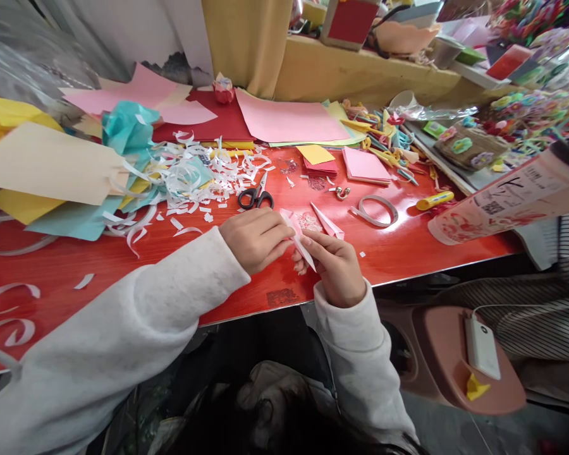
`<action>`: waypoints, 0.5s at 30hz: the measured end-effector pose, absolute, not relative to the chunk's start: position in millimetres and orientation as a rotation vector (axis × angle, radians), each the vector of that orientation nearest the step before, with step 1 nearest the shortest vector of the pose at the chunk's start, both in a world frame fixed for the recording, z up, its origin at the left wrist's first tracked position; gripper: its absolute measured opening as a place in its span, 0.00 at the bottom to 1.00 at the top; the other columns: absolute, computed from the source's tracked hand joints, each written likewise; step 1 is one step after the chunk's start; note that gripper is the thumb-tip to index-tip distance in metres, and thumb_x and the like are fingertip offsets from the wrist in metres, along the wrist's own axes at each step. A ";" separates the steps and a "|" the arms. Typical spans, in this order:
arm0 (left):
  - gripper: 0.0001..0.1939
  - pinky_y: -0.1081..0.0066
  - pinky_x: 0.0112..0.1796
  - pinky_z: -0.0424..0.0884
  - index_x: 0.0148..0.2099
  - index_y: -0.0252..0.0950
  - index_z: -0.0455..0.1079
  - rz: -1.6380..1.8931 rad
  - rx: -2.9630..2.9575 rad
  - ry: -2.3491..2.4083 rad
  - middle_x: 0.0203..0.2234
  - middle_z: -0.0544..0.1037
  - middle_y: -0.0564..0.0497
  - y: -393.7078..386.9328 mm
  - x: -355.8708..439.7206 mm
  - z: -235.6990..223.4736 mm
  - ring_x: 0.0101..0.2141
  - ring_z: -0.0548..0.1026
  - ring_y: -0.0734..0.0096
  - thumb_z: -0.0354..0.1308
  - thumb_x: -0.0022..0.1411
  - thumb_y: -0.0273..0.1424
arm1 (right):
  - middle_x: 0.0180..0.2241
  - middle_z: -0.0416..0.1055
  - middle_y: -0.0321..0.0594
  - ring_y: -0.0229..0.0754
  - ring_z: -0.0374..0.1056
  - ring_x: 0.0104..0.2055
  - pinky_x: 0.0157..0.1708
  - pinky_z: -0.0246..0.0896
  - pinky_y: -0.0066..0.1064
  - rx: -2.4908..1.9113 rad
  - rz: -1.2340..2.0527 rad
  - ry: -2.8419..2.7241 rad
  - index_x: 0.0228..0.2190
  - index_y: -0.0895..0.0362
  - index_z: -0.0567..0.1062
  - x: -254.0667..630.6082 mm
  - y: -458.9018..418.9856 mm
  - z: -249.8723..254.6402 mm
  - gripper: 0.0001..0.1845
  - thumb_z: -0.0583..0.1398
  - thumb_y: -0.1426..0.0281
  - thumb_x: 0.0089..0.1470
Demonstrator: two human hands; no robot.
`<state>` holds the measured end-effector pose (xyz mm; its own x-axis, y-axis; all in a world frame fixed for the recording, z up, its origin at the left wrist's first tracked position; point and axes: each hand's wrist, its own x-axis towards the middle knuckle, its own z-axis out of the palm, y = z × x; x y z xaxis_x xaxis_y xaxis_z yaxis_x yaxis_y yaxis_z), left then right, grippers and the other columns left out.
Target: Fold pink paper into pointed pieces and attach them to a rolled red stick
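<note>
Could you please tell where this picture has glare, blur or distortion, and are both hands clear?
Head view: glare on the red table, towards its front edge; in the head view, the cup looks stretched, probably by the wide lens; in the head view, the clear plastic looks soft, while the left hand and right hand look fairly sharp.

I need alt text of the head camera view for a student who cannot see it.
A person's left hand and right hand hold a folded pink paper above a red table. A second folded pink piece and black-handled scissors lie just beyond, with curled white paper scraps heaped to the left.
</note>
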<state>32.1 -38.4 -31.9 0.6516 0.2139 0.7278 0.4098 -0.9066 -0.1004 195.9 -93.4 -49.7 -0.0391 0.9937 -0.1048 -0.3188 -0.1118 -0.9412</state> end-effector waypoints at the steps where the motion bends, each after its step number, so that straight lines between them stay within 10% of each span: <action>1: 0.05 0.74 0.33 0.70 0.34 0.31 0.70 -1.103 -2.614 -0.503 0.27 0.75 0.49 -38.3 32.2 -31.9 0.29 0.72 0.73 0.53 0.57 0.26 | 0.20 0.72 0.34 0.33 0.67 0.19 0.20 0.65 0.26 -1.028 1.443 -0.928 0.32 0.59 0.76 196.1 -93.3 -49.8 0.10 0.63 0.67 0.45; 15: 0.05 0.73 0.34 0.70 0.35 0.32 0.69 -1.102 -2.647 -0.496 0.28 0.75 0.49 -37.8 30.5 -33.3 0.30 0.73 0.73 0.52 0.57 0.26 | 0.20 0.73 0.34 0.33 0.68 0.19 0.20 0.66 0.26 -1.039 1.441 -0.926 0.32 0.58 0.76 196.0 -92.9 -49.9 0.11 0.63 0.67 0.45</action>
